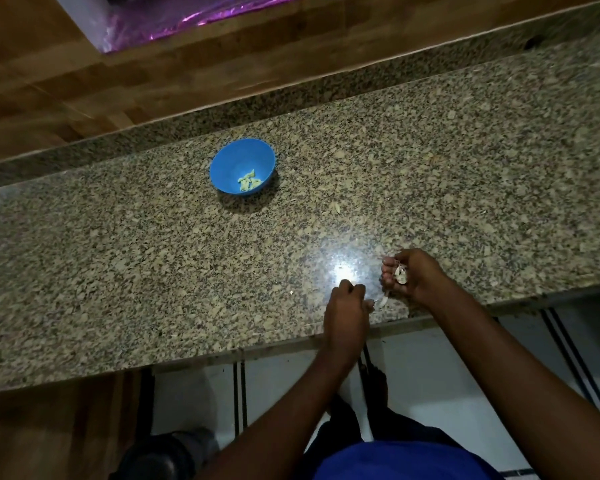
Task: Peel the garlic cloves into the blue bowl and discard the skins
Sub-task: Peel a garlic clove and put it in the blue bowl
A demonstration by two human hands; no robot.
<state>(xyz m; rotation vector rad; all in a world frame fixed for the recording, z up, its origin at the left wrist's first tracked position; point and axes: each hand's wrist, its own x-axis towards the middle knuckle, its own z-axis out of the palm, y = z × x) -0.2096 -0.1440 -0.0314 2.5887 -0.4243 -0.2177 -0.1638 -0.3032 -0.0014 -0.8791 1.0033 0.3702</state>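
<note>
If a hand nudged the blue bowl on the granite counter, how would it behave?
The blue bowl looks like thin plastic holding few peeled cloves, so probably light. On the glossy granite counter it would likely slide. Its rounded sides might rock.

No readable text, label, brand, number or sign on any surface.

A speckled granite counter (430, 140) carries a bright glare; wood panelling (49, 71) behind; white tiled floor (291, 386) below.

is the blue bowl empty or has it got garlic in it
Not empty: the blue bowl stands upright with a few pale peeled cloves on its bottom, mostly bare blue inside.
</note>
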